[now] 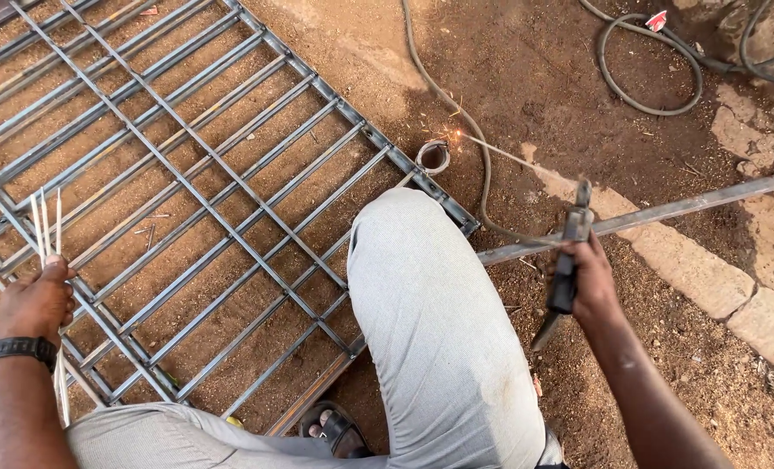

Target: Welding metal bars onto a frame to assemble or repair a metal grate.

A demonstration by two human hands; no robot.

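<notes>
Welding rod (500,155) is sparking at its tip, up and to the left of the right hand (594,282), which is wrapped tight around the holder (566,260). Sparks land beside a small metal ring (433,157) at the corner of the steel grille (187,191). Left hand (35,300) grips a bunch of spare rods (46,227). Grille bars look joined already, so I'd guess it's mostly built, with this corner piece left.
</notes>
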